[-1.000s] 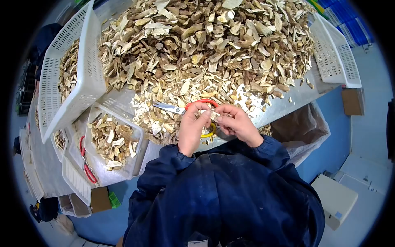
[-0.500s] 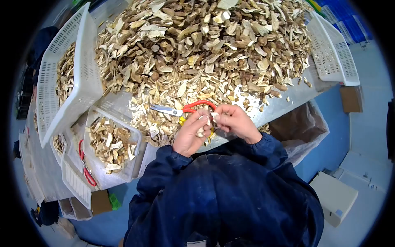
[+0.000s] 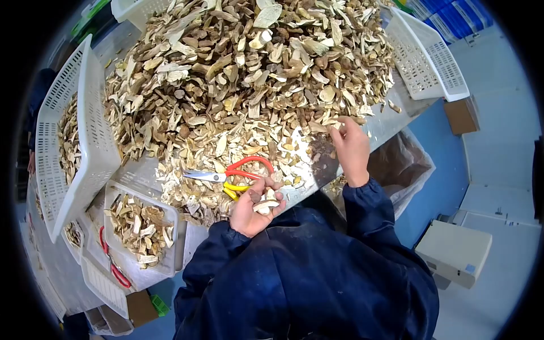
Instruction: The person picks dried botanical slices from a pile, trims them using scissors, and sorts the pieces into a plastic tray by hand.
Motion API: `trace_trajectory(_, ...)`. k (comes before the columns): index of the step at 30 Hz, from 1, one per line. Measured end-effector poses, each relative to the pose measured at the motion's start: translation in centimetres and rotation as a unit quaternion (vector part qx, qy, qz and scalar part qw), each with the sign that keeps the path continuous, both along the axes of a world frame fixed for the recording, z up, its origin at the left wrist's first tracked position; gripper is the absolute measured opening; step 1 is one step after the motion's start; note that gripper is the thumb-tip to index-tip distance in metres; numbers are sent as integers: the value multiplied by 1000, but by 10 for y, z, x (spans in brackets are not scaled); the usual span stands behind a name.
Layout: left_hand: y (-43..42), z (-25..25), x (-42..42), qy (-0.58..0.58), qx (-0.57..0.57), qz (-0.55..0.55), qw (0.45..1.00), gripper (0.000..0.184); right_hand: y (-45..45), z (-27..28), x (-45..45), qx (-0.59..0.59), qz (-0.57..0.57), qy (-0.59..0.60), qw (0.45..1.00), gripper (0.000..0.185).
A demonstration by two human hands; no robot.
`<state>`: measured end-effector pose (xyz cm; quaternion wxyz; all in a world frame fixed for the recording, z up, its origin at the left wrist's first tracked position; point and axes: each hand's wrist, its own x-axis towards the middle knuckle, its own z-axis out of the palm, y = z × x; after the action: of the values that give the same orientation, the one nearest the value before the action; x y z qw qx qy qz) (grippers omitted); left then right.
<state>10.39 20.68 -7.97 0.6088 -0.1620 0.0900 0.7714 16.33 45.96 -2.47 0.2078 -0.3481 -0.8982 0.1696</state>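
Observation:
My left hand is palm up near the table's front edge, its fingers curled round several pale dried slices. My right hand is at the right front edge of the big heap of dried slices, thumb and fingertips together on a slice that is mostly hidden. Just behind my left hand lie scissors with one red handle, blades pointing left. Yellow handles show beside them, partly under the fingers.
Left of the heap stands a tilted white basket with slices. Nearer is a clear tub of slices, with red-handled scissors beside it. Another white basket stands at right. Below it are a lined bin and a cardboard box.
My hands have parted: the right moved up and right to the heap, while the left turned palm up with slices in it. The whole view has shifted.

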Motion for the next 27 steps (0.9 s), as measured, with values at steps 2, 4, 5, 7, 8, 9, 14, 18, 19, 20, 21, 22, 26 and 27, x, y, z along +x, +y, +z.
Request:
trace_trajectory(2, 4, 6, 0, 13, -28, -10, 999, 25, 4, -12, 3, 12, 20, -18, 1000, 21)
trace_trajectory(4, 7, 6, 1, 28, -12, -15, 999, 29, 1, -23, 3, -17, 43, -28, 999, 21)
trace_trajectory(5, 7, 4, 1, 62, -20, -9, 998, 32, 0, -27, 5, -48, 58, -7, 997, 22)
trace_trajectory(7, 5, 1, 1, 130, -41, 9, 991, 39, -18, -15, 9, -215, 74, 30, 973, 16)
trace_trajectory(8, 4, 2, 1, 139, -59, 18, 988, 42, -30, -9, 12, -301, 85, 43, 949, 14)
trace_trajectory(9, 6, 7, 1, 149, -75, 25, 986, 46, -45, 1, 15, -366, 118, 49, 922, 14)
trace_trajectory(14, 11, 25, 4, 114, -67, 32, 991, 49, -56, 23, 17, -366, 134, -16, 921, 19)
trace_trajectory(18, 2, 14, 5, 96, -53, 14, 994, 34, -6, -13, 18, -108, 31, 11, 994, 20)
trace_trajectory(19, 2, 13, 5, 98, -36, 16, 994, 32, -4, -16, 19, -99, 38, 4, 994, 19)
trace_trajectory(20, 1, 12, 5, 98, -19, 18, 995, 30, -4, -18, 19, -90, 45, -3, 995, 19)
trace_trajectory(21, 1, 12, 7, 99, -3, 18, 995, 29, -6, -18, 19, -82, 52, -10, 995, 18)
trace_trajectory(22, 1, 12, 7, 110, -4, 18, 994, 29, -8, -22, 17, -64, 52, -7, 997, 18)
trace_trajectory(26, 3, 20, 5, 147, -29, 1, 989, 22, -9, -42, 9, -66, 91, 45, 993, 18)
trace_trajectory(27, 3, 23, 4, 154, -41, -7, 987, 19, -12, -39, 7, -104, 109, 73, 986, 18)
